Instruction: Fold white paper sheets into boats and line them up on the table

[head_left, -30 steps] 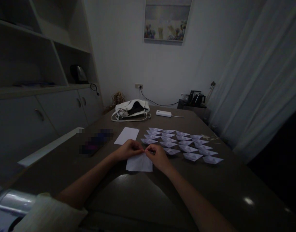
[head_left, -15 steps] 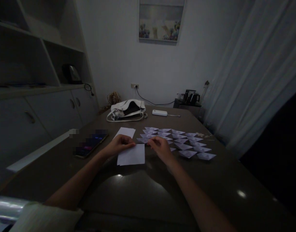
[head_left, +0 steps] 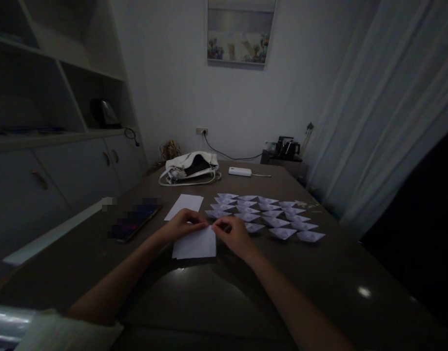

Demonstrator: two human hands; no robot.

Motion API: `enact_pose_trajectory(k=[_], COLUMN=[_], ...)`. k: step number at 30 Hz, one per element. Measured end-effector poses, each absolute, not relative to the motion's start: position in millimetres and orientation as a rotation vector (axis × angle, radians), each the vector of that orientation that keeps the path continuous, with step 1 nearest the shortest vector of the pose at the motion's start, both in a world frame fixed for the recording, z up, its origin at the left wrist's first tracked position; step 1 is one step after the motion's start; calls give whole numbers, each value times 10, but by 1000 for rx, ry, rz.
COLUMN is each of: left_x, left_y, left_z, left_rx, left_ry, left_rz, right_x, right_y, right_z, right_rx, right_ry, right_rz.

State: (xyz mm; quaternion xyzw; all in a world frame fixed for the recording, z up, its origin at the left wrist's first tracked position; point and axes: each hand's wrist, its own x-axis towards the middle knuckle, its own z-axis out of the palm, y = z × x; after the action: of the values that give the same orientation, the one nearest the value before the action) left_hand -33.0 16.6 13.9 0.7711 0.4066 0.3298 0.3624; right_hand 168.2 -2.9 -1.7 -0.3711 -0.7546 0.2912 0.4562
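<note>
A folded white sheet of paper [head_left: 194, 245] lies on the dark table [head_left: 319, 282] in front of me. My left hand [head_left: 182, 224] pinches its far edge from the left, fingers closed on it. From the right, my right hand [head_left: 231, 234] pinches the same far edge near the upper right corner. The fingertips of both hands nearly meet above the sheet. Several small folded paper boats [head_left: 267, 217] sit in rows just right of my hands.
A spare white sheet [head_left: 184, 207] lies beyond my left hand. A phone [head_left: 134, 222] rests at the left. At the table's far end are a white handbag [head_left: 190, 167] and a white power bank [head_left: 240, 171]. Cabinets stand at the left, curtains at the right.
Half a second ago my hands were apart, with the right one off the sheet. Now both have come back together and pinch the sheet's far edge.
</note>
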Motion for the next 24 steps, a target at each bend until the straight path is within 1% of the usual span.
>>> enact_pose_trajectory(k=[9,24], left_x=[-359,-392], left_y=[176,202], left_z=[170,166], left_rx=[2011,1927], left_ry=[1116,1100], left_rz=[877,891], right_x=[1733,1776], right_y=[87,229], right_z=[-52,-160], right_rx=[-926,-955], right_ry=[-1719,-1530], right_rz=[745,931])
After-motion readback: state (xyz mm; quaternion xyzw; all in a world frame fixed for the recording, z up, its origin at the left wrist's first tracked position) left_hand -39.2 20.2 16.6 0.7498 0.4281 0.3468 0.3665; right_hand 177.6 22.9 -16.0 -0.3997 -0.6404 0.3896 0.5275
